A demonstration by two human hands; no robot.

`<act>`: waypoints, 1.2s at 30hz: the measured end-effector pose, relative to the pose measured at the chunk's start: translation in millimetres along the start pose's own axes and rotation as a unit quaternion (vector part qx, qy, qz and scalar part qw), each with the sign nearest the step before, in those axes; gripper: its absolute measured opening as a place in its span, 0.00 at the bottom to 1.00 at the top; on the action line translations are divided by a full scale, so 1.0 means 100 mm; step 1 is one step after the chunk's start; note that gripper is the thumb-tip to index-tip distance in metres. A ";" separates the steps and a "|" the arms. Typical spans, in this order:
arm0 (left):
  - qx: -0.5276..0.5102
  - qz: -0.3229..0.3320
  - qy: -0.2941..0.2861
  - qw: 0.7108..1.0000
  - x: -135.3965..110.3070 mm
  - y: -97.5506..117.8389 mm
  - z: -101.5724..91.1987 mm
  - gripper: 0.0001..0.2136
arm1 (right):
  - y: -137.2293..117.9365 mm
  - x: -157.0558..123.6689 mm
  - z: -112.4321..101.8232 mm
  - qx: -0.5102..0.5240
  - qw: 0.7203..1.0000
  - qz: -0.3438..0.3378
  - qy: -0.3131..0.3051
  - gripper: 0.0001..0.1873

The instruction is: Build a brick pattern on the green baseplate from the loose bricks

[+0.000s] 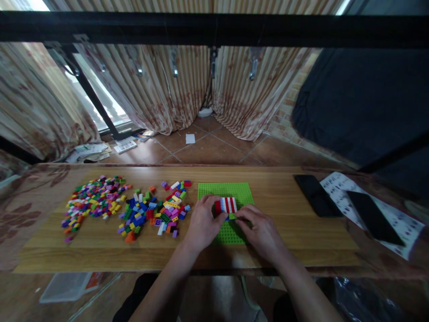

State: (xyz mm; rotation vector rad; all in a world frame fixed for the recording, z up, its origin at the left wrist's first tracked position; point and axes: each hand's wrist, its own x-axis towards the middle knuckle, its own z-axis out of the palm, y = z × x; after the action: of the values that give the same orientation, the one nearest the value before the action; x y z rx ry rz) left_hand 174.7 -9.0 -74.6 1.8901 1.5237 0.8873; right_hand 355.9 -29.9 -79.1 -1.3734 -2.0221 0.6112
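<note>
A green studded baseplate (pixel 243 192) lies on the wooden tabletop in front of me. Over its middle is a small block of building bricks (pixel 228 205) with red and white stripes and some light blue at the left. My left hand (pixel 205 223) is closed around the left and near side of this block, thumb toward the front. At the block's near right corner, my right hand (pixel 261 230) pinches a small lime-green brick (pixel 232 216) between thumb and fingertips. A bit of blue shows beneath that brick. Fingers partly hide the block's lower side.
Left of the baseplate lie loose bricks (pixel 137 214) of many colours, and a larger pile of small pieces (pixel 97 197) farther left. A black phone (pixel 317 194), a printed sheet (pixel 338 183) and another dark device (pixel 375 217) are at the right.
</note>
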 end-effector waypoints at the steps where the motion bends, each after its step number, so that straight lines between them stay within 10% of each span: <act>1: -0.003 0.000 0.003 1.000 0.00 0.00 0.01 0.15 | -0.01 0.00 -0.01 0.002 1.000 0.002 0.001 0.06; 9: 0.001 -0.005 0.030 1.000 0.02 -0.04 0.11 0.20 | 0.11 0.02 -0.13 0.035 0.990 0.102 0.095 0.09; 18: 0.007 0.000 0.026 1.000 0.05 0.00 0.11 0.18 | 0.09 0.07 0.01 0.130 0.975 0.177 0.016 0.13; 36: 0.021 -0.039 0.024 0.999 0.05 0.06 0.13 0.19 | 0.11 0.15 0.10 0.143 0.961 0.233 0.043 0.12</act>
State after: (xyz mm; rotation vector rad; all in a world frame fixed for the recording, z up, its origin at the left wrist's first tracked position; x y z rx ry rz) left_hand 188.8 -5.9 -77.8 1.8365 1.6464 0.8778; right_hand 352.0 -12.7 -90.6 -1.6671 -1.4709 0.9857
